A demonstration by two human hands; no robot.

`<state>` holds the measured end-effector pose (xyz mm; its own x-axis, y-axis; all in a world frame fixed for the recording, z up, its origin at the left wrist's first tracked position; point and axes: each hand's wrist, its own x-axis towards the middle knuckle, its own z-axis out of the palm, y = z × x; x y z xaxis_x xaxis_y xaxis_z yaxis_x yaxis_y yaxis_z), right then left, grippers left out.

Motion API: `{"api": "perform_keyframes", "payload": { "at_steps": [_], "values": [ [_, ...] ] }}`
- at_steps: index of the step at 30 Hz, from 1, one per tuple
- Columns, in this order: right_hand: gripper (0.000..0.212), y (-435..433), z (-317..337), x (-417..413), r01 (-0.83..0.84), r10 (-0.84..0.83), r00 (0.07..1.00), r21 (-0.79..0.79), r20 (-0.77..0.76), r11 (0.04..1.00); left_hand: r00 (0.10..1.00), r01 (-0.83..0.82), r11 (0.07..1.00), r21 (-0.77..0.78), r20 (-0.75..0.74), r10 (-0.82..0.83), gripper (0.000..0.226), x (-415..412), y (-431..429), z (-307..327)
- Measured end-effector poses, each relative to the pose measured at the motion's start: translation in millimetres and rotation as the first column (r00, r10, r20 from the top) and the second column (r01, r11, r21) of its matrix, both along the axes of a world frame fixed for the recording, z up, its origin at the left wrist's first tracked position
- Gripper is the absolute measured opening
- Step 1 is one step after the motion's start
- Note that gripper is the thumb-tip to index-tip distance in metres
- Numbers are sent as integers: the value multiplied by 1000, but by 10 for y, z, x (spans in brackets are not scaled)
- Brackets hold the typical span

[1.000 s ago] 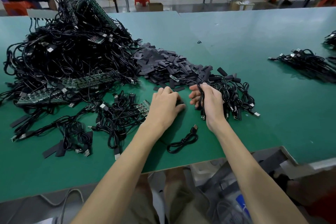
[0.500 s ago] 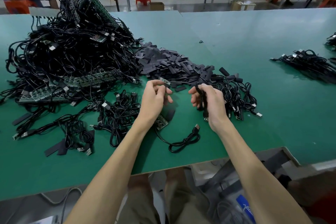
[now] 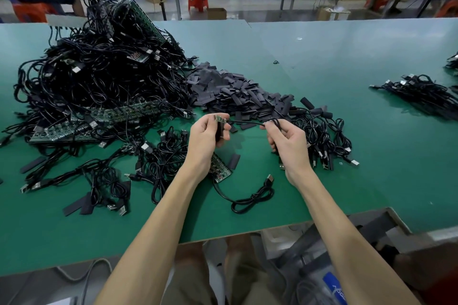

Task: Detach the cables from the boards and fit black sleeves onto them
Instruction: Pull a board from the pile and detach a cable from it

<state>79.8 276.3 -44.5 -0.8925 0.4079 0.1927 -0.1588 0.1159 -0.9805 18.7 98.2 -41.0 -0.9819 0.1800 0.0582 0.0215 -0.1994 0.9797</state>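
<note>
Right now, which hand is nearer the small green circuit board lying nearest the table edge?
Left. The left hand hovers just beyond the small green circuit board, wrist overlapping it; the right hand is farther right.

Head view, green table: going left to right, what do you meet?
Tangled heap of cables and boards → left hand, gripping a small board → cable stretched between the hands → right hand, pinching that cable → separate cable bundle at far right.
</note>
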Motion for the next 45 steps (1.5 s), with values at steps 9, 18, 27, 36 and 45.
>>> {"api": "perform_keyframes", "payload": {
  "at_steps": [9,18,27,36,45],
  "values": [
    [33,16,-10,4,7,-6,1000,39,-17,999,1000,13,999,-45,-22,-14,40,-24,13,-16],
    [26,-36,6,35,230,-215,973,309,-81,923,997,69,997,34,-30,-68,18,-2,-44,-9],
    [23,-300,-14,110,-28,147,986,806,-73,591,985,73,996,-58,-152,-81,21,11,-20,-48],
    [30,-239,-10,41,-181,171,982,620,77,763,982,86,991,-99,-162,-101,13,9,-22,-52],
    [23,-149,-11,11,-92,105,994,335,-23,938,946,276,947,-164,-131,-298,13,43,-30,-15]
  ]
}}
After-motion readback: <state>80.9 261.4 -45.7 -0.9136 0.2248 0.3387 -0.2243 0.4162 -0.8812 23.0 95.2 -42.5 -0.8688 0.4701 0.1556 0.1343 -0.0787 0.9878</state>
